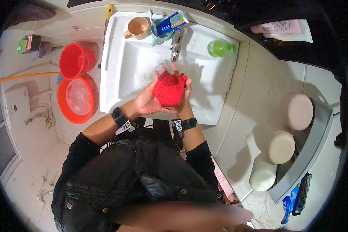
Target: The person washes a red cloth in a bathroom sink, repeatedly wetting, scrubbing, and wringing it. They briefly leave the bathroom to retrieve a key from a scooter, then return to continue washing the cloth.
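A bunched red knitted piece (169, 91), possibly a small hat, sits between my two hands over the near part of the white sink (121, 83). My left hand (146, 99) cups it from the left and underneath, with fingertips showing past its far side. On the right, my right hand (186, 98) presses against its side, thumb and fingers curved round it. Some of the fingers are hidden behind the knit. Just beyond the hands, the chrome faucet (176, 45) points toward them. Greyish suds or wet marks lie in the basin below.
On the sink's back ledge stand a peach mug (138, 28) and a blue cup (161, 35) holding a toothpaste tube (172, 22). A green pump bottle (219, 48) is at the right. Red buckets (77, 60) stand left, and pale round-topped containers (281, 147) right.
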`<state>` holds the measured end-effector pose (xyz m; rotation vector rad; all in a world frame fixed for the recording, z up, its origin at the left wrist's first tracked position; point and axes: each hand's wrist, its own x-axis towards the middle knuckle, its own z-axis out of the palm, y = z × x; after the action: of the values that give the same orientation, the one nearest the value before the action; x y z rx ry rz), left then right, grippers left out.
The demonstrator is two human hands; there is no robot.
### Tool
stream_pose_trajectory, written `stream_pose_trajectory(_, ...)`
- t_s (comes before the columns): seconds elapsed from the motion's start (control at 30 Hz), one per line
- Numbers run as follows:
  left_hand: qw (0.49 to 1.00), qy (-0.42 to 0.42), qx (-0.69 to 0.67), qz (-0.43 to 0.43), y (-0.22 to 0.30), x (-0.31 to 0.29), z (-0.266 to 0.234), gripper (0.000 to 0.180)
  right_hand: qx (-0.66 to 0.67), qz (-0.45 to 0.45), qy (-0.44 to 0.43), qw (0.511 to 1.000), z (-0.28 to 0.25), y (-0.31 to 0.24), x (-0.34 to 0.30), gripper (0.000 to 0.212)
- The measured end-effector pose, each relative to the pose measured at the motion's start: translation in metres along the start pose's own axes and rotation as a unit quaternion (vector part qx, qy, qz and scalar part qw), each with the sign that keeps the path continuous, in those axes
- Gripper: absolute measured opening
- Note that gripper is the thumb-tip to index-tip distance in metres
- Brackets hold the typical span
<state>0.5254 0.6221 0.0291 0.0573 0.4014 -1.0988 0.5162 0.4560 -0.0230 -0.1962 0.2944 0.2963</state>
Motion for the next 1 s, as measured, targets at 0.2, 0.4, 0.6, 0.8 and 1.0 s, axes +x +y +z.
stream_pose_trajectory(0.2,0.987,0.073,0.141,-0.012,0.002,-0.009,0.002,0.063,-0.226,-0.005,0.106,0.968,0.035,-0.011,0.012,0.025)
stream_pose_trajectory(0.4,0.947,0.133,0.292,-0.006,0.010,-0.002,0.005,0.041,-0.415,-0.053,0.158,0.894,0.046,-0.009,0.027,0.025)
stream_pose_trajectory(0.6,0.900,0.144,0.407,0.053,0.007,0.008,-0.013,0.033,-0.479,-0.086,0.165,0.858,0.036,0.001,0.031,0.016)
stream_pose_trajectory(0.8,0.701,0.250,0.668,-0.003,0.016,0.021,-0.030,0.035,-0.582,-0.127,0.236,0.768,0.015,0.018,0.038,0.017)
stream_pose_trajectory(1.0,0.678,0.217,0.686,0.148,0.026,0.004,-0.033,0.092,-0.280,-0.057,0.222,0.932,0.043,0.019,0.019,0.017)
